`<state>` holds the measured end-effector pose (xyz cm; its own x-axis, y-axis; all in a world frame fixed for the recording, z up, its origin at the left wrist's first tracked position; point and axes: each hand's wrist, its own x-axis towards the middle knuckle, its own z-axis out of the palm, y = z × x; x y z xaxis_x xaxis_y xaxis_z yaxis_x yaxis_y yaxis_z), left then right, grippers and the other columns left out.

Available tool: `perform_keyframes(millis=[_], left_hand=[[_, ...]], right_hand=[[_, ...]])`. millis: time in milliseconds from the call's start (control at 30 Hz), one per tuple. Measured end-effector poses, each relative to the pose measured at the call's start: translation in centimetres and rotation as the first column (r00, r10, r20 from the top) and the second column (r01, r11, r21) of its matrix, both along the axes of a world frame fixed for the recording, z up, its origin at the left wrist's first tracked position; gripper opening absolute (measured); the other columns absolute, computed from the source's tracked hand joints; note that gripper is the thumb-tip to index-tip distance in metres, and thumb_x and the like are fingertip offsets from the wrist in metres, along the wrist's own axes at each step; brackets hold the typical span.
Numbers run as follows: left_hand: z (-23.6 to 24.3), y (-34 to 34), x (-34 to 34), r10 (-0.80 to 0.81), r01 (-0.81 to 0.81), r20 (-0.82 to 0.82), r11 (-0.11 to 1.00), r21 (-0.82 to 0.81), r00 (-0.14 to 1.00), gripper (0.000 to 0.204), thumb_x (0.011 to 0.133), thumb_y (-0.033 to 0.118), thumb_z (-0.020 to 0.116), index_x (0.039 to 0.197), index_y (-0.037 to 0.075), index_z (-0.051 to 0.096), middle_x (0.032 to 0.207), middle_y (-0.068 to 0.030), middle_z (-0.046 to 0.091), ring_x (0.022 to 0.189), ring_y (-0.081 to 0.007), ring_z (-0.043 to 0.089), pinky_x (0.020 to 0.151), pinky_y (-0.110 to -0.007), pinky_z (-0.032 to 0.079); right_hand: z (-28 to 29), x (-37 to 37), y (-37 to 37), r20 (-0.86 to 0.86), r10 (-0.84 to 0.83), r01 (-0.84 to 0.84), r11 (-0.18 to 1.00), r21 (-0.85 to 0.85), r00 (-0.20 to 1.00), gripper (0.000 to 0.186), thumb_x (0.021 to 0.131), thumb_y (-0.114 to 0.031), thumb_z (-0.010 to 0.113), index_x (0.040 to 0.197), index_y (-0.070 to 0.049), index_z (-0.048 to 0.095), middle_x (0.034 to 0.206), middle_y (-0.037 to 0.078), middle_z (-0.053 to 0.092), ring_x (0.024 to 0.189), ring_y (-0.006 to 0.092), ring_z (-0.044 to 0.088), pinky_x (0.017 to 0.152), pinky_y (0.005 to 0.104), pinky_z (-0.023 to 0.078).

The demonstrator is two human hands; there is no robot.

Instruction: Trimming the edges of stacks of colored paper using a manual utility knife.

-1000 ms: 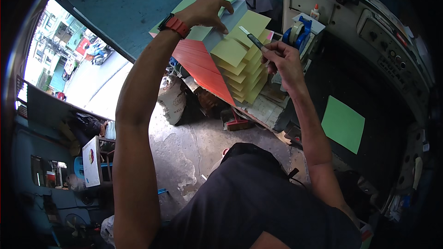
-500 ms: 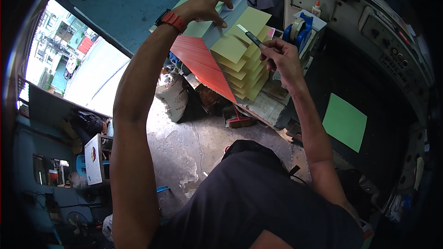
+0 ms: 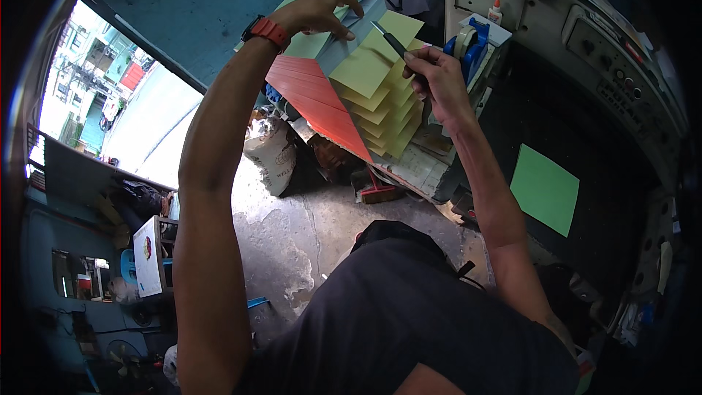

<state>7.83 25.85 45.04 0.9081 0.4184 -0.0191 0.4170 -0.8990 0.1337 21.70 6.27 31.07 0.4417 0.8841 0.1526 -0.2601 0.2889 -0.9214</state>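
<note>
Up at the paper stacks, my left hand (image 3: 322, 12) is spread over pale green sheets (image 3: 306, 45), thumb and fingers apart. A sheet corner stands up just behind its fingers. My right hand (image 3: 437, 77) is closed round the dark handle of a utility knife (image 3: 393, 43), its tip pointing up and left, over the yellow sheets. These yellow sheets (image 3: 363, 72) lie in staggered layers, with edges jutting out toward me. Left of them are grey-blue paper (image 3: 338, 51) and a red stack (image 3: 316, 95) with a slanted side.
Right of the stacks stand a blue tape dispenser (image 3: 475, 47) and a glue bottle (image 3: 495, 12). A green sheet (image 3: 545, 190) lies on a dark surface beside a grey machine (image 3: 585, 47). Below the worktable are a white sack (image 3: 272, 157) and a red brush (image 3: 380, 194).
My right hand and the knife have shifted slightly left and up, and the knife tilts more steeply. My left hand stays spread over the sheets, nearly unmoved.
</note>
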Motion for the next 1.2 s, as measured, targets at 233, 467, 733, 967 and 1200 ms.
perform_keyframes(millis=[233,467,733,967,1200], left_hand=[[-0.8,0.8,0.1,-0.119,0.113,0.047,0.987,0.111,0.992,0.057,0.066,0.024,0.087,0.118,0.013,0.066,0.100,-0.0128,0.065,0.082,-0.0256,0.065,0.066,-0.038,0.052],[-0.5,0.7,0.1,0.000,-0.001,0.009,0.999,0.042,1.000,0.058,0.067,0.021,0.086,0.121,0.014,0.064,0.102,-0.0129,0.063,0.080,-0.0236,0.065,0.054,-0.037,0.052],[-0.3,0.2,-0.1,0.112,-0.110,0.024,0.991,-0.069,0.993,0.054,0.070,0.015,0.083,0.121,0.016,0.065,0.126,-0.0140,0.061,0.082,-0.0231,0.064,0.065,-0.037,0.053],[0.1,-0.4,-0.3,0.119,-0.114,0.064,0.990,-0.084,0.991,0.053,0.071,0.013,0.082,0.121,0.015,0.064,0.135,-0.0178,0.054,0.075,-0.0190,0.062,0.055,-0.031,0.049],[0.4,-0.5,-0.3,0.135,-0.129,0.050,0.985,-0.116,0.990,0.056,0.070,0.014,0.082,0.123,0.016,0.064,0.137,-0.0210,0.052,0.083,-0.0232,0.064,0.055,-0.034,0.052]], right_hand=[[-0.9,0.2,1.2,-0.071,0.017,-0.018,1.000,-0.009,0.997,0.015,0.088,-0.013,0.069,0.091,0.000,0.063,0.071,0.005,0.063,0.047,0.0059,0.048,0.045,0.0200,0.033],[-1.6,0.2,0.9,-0.065,-0.002,0.001,1.000,-0.020,0.998,0.015,0.087,-0.013,0.069,0.092,0.000,0.064,0.071,0.005,0.063,0.047,0.0060,0.048,0.045,0.0202,0.033],[-1.7,0.2,0.8,-0.056,0.008,-0.010,1.000,-0.023,0.998,0.016,0.087,-0.013,0.070,0.093,0.000,0.064,0.072,0.005,0.064,0.047,0.0060,0.049,0.045,0.0198,0.034],[-1.6,-0.1,1.0,-0.049,0.013,-0.014,1.000,-0.024,0.999,0.016,0.087,-0.013,0.070,0.093,0.001,0.064,0.071,0.006,0.064,0.046,0.0063,0.049,0.044,0.0204,0.035],[-1.5,-0.2,0.9,-0.050,0.011,-0.012,1.000,-0.018,0.999,0.016,0.087,-0.013,0.070,0.092,0.001,0.064,0.070,0.005,0.064,0.046,0.0065,0.049,0.044,0.0204,0.035]])
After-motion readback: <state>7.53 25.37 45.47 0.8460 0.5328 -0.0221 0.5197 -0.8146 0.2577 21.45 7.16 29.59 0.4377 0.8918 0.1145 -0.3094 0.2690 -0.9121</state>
